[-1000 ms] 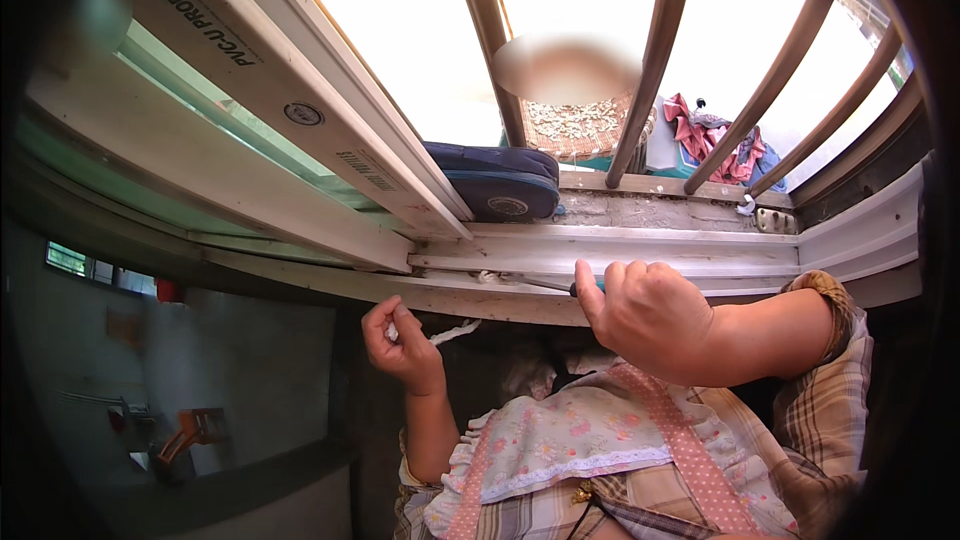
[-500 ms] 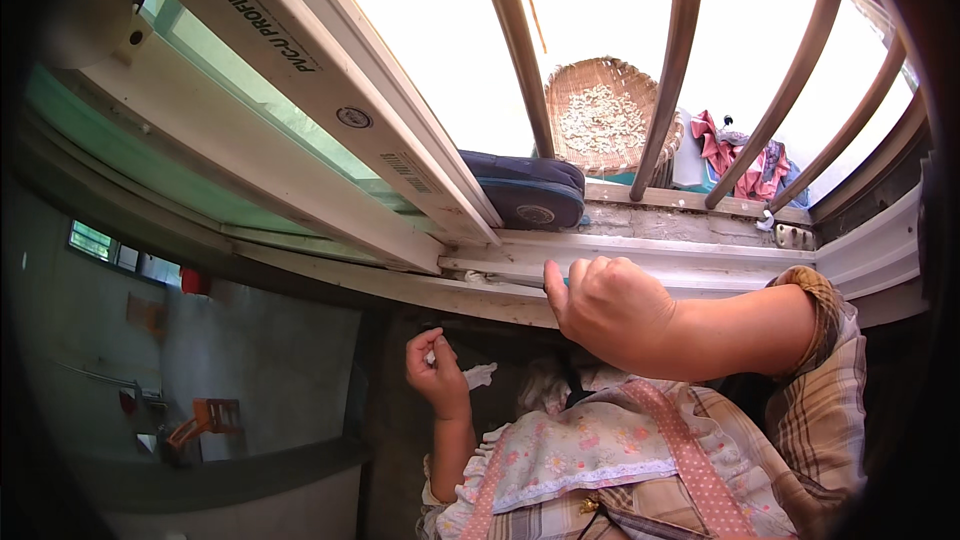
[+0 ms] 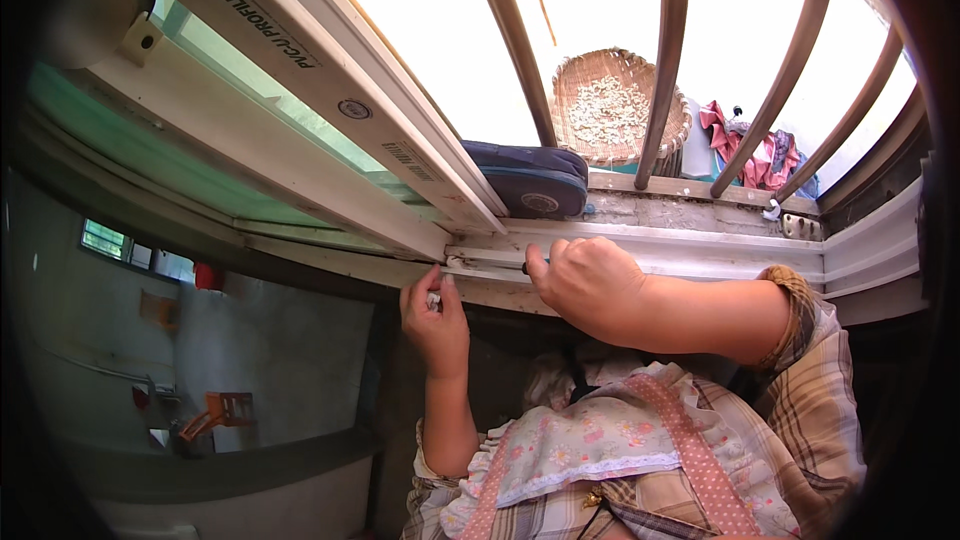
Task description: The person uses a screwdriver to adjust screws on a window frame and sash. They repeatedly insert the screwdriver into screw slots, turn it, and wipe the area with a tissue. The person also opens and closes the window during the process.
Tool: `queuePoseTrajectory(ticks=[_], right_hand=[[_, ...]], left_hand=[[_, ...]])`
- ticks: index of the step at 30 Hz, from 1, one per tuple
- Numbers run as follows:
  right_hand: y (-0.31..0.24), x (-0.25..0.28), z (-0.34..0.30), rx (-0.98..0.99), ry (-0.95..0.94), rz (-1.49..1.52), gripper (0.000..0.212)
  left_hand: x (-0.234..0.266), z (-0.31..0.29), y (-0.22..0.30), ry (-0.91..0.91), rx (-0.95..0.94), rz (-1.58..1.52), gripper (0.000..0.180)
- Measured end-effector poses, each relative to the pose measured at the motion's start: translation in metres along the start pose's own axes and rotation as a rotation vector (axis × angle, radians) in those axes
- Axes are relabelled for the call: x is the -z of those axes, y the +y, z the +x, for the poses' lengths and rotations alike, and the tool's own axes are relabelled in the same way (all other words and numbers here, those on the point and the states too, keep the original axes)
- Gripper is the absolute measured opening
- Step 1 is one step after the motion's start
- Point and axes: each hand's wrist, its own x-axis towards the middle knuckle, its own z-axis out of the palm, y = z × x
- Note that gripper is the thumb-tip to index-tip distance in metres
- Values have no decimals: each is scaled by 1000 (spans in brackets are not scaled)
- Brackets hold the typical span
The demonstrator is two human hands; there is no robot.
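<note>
My right hand [image 3: 595, 285] is closed around a slim tool [image 3: 526, 268] that looks like a screwdriver. Its dark collar shows by my thumb, and a thin shaft seems to run left along the window track [image 3: 690, 258]. Most of the handle is hidden in my fist. My left hand [image 3: 436, 330] is raised at the track's left end, next to the sash corner. Its fingers are bent around a crumpled white tissue [image 3: 433, 302], with thumb and forefinger tips close to the pale debris [image 3: 455, 263] in the groove.
The white sliding sash [image 3: 300, 70] slants across the left. A dark blue zipped case [image 3: 535, 185] lies on the outer sill, before brown bars [image 3: 672, 50]. Beyond them are a woven basket [image 3: 570, 135] of pale pieces and pink cloth [image 3: 760, 165]. An orange chair [image 3: 228, 408] stands indoors.
My left hand has risen from below the sill to the track's left end, still with the tissue. My right hand has shifted slightly left and down with the tool.
</note>
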Motion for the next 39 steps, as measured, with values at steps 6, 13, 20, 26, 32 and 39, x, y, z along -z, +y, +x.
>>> queuePoseTrajectory(ticks=[6, 13, 20, 26, 32, 39], right_hand=[[7, -23, -10, 45, 162, 94, 47], [28, -6, -28, 9, 28, 296, 47], [36, 25, -24, -1, 113, 308, 43], [29, 1, -2, 84, 12, 360, 38], [34, 10, 5, 84, -80, 420, 28], [36, 3, 28, 62, -240, 572, 16]], left_hand=[[-12, 7, 5, 4, 161, 3, 9], [-19, 1, -1, 11, -32, 15, 6], [-18, -2, 7, 11, -87, 85, 9], [-16, -12, -3, 221, 28, 23, 9], [-7, 4, -24, 202, 191, -35, 17], [-18, 5, -69, 5, 443, -334, 22]])
